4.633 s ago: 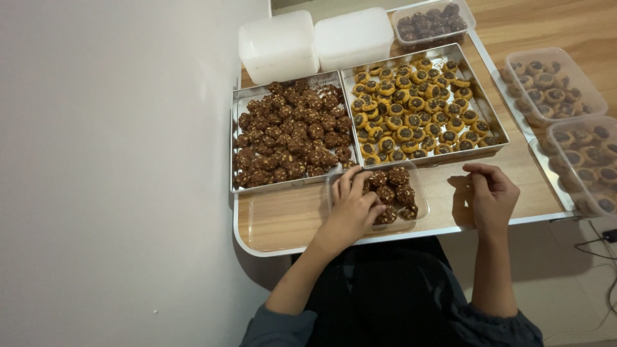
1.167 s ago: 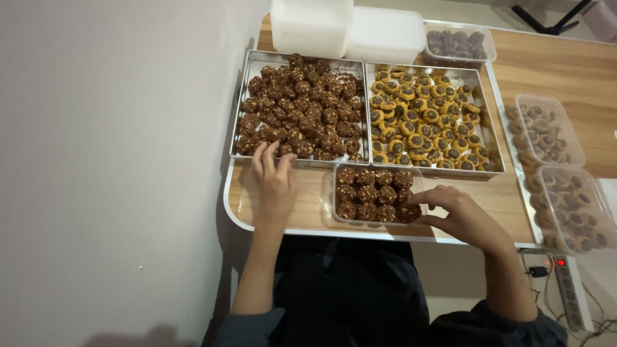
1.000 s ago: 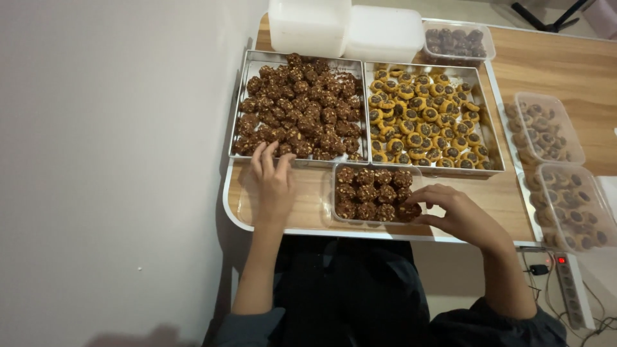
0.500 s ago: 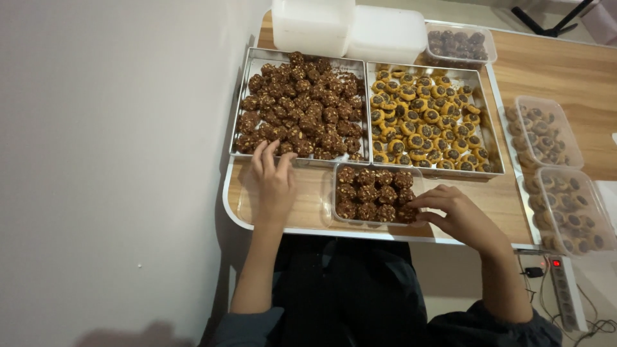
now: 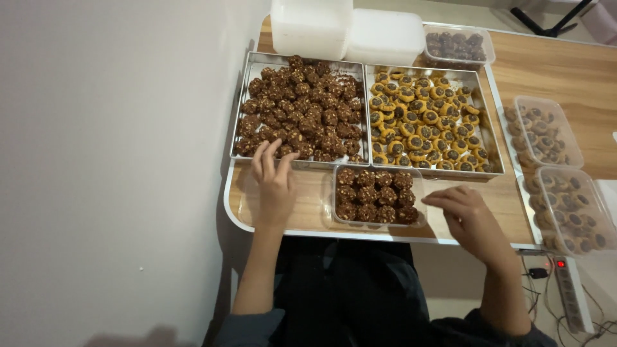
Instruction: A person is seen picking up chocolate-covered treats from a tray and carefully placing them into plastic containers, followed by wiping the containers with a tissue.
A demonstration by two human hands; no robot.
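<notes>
A small clear plastic container (image 5: 419, 193) full of dark chocolate cookies (image 5: 376, 195) sits at the near edge of the wooden table. My right hand (image 5: 467, 215) hovers just right of it, fingers apart, holding nothing. My left hand (image 5: 273, 180) lies at the near rim of a metal tray (image 5: 239, 115) piled with chocolate cookies, fingertips on the front cookies; whether it grips one I cannot tell. Beside that tray stands a second metal tray (image 5: 491, 138) of yellow cookies with dark centres.
Two white lidded tubs (image 5: 312, 26) and a clear lidded box of dark cookies (image 5: 457, 46) stand behind the trays. Two closed clear boxes of cookies (image 5: 546, 132) lie at the right. A wall runs along the left. A power strip (image 5: 569, 289) lies on the floor.
My right hand has drawn back to the right, off the corner of the small container. My left hand has stayed at the chocolate tray's near edge.
</notes>
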